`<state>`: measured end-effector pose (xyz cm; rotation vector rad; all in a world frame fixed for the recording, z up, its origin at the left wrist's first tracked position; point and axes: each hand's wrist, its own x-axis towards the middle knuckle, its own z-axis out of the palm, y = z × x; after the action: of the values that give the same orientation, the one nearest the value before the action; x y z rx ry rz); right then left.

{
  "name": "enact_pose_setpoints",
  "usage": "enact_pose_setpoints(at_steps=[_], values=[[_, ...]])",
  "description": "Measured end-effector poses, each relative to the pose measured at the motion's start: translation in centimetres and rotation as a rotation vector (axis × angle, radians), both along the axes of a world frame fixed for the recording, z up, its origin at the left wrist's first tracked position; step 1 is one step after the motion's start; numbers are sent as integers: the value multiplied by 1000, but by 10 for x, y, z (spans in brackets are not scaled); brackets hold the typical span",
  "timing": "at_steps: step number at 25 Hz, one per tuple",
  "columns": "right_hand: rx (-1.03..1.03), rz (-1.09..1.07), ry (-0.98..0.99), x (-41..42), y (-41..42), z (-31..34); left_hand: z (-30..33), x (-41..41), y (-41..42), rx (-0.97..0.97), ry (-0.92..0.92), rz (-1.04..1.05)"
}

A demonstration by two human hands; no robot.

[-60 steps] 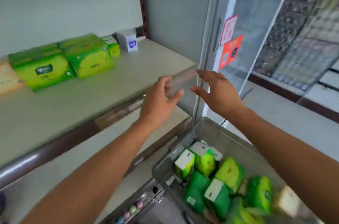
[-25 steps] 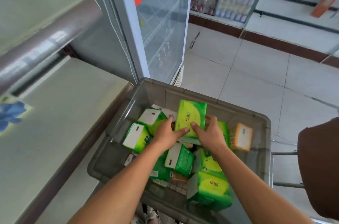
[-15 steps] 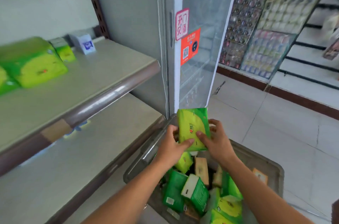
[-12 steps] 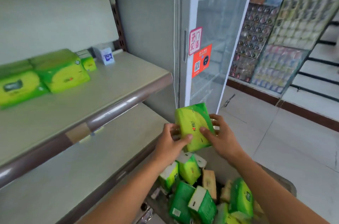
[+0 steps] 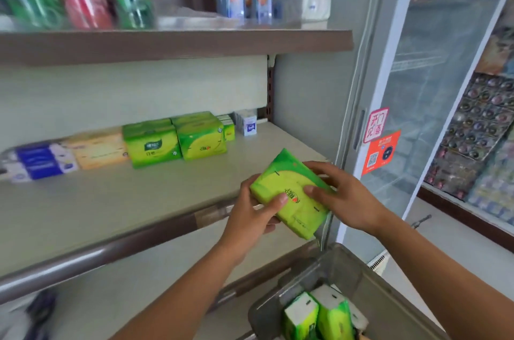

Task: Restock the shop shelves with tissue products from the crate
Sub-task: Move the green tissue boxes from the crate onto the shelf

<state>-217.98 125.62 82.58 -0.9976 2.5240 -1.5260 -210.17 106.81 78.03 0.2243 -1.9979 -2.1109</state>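
- Whereas half a second earlier the green tissue pack (image 5: 290,195) had been held low, just above the crate (image 5: 361,292), it was now raised to the level of the middle shelf (image 5: 111,200), at that shelf's front edge, and the upper shelf (image 5: 172,44) had come into view.
- The left hand (image 5: 250,217) gripped the pack's near-left end, thumb laid on its top face and fingers curled under it.
- The right hand (image 5: 342,197) gripped the right side, thumb on the top face and fingers wrapped round the far edge; the pack was tilted, its far corner up.
- On the middle shelf, against the back wall, lay a row of packs: blue-and-white (image 5: 41,161), orange (image 5: 97,149), two large green ones (image 5: 175,139), and a small white box (image 5: 247,124).
- More green packs (image 5: 317,317) stood in the crate at lower right, beside a glass-doored cooler (image 5: 431,89).
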Motion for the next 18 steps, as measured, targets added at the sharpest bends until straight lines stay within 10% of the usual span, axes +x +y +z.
enact_pose_setpoints(at_steps=[10, 18], values=[[-125, -78, -23, -32, -136, 28, 32, -8, -79, 223, 195, 432], [-41, -53, -8, -93, -196, 11, 27, -47, -158, -631, -160, 572]])
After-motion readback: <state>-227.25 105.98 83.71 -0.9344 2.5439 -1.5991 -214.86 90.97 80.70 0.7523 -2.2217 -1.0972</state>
